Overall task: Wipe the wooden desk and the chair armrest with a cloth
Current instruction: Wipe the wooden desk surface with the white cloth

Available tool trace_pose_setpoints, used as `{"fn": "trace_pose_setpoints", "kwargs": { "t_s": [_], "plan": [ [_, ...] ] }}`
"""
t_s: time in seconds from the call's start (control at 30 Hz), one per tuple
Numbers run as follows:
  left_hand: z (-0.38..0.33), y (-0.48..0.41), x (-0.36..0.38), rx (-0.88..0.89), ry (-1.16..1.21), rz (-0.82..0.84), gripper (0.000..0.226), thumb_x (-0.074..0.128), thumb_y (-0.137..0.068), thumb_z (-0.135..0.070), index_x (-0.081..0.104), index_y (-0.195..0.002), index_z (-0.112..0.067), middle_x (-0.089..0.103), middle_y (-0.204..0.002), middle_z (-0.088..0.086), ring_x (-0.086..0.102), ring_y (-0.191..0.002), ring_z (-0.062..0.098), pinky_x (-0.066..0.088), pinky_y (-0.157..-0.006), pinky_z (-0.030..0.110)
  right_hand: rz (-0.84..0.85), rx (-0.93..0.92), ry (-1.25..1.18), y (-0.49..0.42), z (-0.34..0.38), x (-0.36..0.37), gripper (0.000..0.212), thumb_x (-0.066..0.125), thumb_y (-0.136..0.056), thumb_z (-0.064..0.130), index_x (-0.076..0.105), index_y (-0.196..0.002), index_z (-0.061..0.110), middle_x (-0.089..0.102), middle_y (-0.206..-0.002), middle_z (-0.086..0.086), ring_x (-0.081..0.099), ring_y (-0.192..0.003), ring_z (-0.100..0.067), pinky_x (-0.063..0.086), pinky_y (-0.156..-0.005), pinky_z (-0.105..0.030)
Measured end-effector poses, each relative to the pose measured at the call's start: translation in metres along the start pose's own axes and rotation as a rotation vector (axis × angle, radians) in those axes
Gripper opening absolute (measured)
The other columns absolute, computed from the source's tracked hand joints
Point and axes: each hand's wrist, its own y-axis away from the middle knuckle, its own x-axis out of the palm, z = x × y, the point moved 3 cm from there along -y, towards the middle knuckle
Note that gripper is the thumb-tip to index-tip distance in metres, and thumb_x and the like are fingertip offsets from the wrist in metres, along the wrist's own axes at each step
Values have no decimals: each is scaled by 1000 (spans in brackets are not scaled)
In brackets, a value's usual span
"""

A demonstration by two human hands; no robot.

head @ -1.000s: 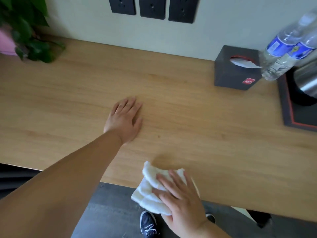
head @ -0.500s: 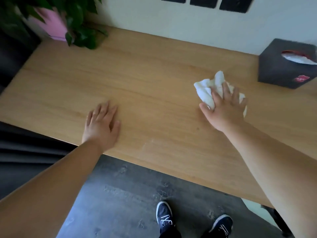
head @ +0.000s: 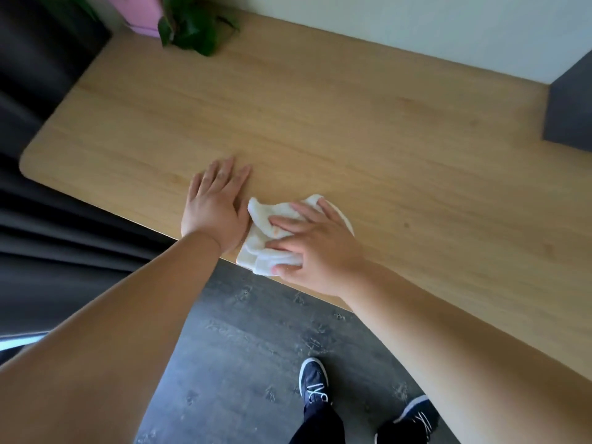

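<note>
The light wooden desk [head: 320, 116] fills the upper half of the view. A crumpled white cloth [head: 261, 243] lies at the desk's front edge. My right hand [head: 315, 251] presses down on the cloth with spread fingers. My left hand [head: 216, 205] lies flat on the desk, palm down and fingers apart, just left of the cloth and touching it. No chair or armrest is in view.
A green plant [head: 192, 28] in a pink pot [head: 139, 11] stands at the desk's far left corner. A dark grey tissue box [head: 568, 107] sits at the right edge. Dark curtains [head: 41, 219] hang left of the desk. My shoes [head: 314, 381] stand on the grey floor below.
My right hand has dragged the cloth from the desk's right back area to the front edge, up against my left hand. The view has shifted left.
</note>
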Motion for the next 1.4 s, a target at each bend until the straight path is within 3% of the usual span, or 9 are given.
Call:
{"fn": "trace_pose_setpoints", "kwargs": {
  "t_s": [0.13, 0.37, 0.63, 0.73, 0.8, 0.9, 1.1, 1.23, 1.4],
  "plan": [
    [1, -1, 4, -5, -3, -11, 61, 26, -102, -53, 21, -161, -40, 14, -172, -7, 9, -159, 19, 6, -128, 44, -19, -158, -4, 38, -15, -1, 31, 69, -91, 48, 77, -121, 45, 56, -153, 27, 37, -155, -20, 14, -130, -53],
    [-29, 5, 5, -63, -4, 59, 70, 21, -97, -57, 16, -163, -35, 10, -173, -3, 5, -159, 26, 5, -128, 50, -160, -66, 28, 185, -87, -12, 30, 79, -75, 36, 81, -104, 44, 64, -145, 21, 51, -146, -26, 29, -124, -60],
    [-247, 71, 41, 398, -25, 179, 70, 17, -98, -64, 5, -163, -40, -9, -173, -9, -17, -158, 22, -6, -127, 51, -269, 319, 170, 365, -155, -38, 22, 87, -72, 13, 85, -92, 21, 72, -134, 2, 63, -132, -43, 44, -103, -73],
    [-292, 81, 49, 436, -66, 209, 71, 15, -98, -64, 4, -163, -39, -12, -172, -8, -21, -157, 22, -10, -125, 52, -341, 468, 11, 378, -161, -50, 27, 89, -68, 1, 86, -89, 17, 80, -120, 1, 73, -119, -32, 51, -106, -55],
    [-312, 82, 51, 421, -51, 219, 70, 15, -98, -64, 5, -163, -39, -12, -172, -9, -22, -156, 22, -12, -125, 53, -537, 624, -210, 379, -172, -75, 10, 74, -78, 26, 82, -80, 20, 83, -98, 6, 75, -90, -12, 55, -84, -24],
    [-344, 73, 52, 438, -15, 233, 69, 19, -99, -63, 11, -163, -38, -6, -173, -11, -18, -158, 21, -11, -126, 50, -698, 807, -283, 365, -219, -118, 26, 60, -82, 42, 64, -72, 19, 64, -60, 3, 58, -55, -14, 44, -51, -29],
    [-394, 65, 63, 399, -73, 161, 68, 19, -97, -58, 0, -162, -44, -11, -172, -12, -18, -158, 22, -6, -127, 51, -476, 731, -31, 322, -334, -153, 31, 54, -98, 48, 67, -87, 22, 67, -91, 7, 65, -93, -23, 48, -74, -35],
    [-388, 63, 67, 412, -86, 124, 70, 20, -98, -59, -2, -162, -44, -10, -172, -12, -15, -158, 22, -3, -127, 50, -200, 711, 317, 309, -355, -126, 65, 44, -90, 70, 61, -140, 33, 51, -155, 3, 46, -141, -35, 40, -111, -57],
    [-389, 63, 65, 404, -86, 122, 71, 22, -97, -60, 0, -162, -45, -9, -172, -12, -17, -158, 20, -3, -127, 50, -240, 393, 206, 345, -280, -87, 54, 50, -86, 48, 67, -136, 34, 50, -159, 4, 42, -149, -36, 30, -118, -63]
  ]
}}
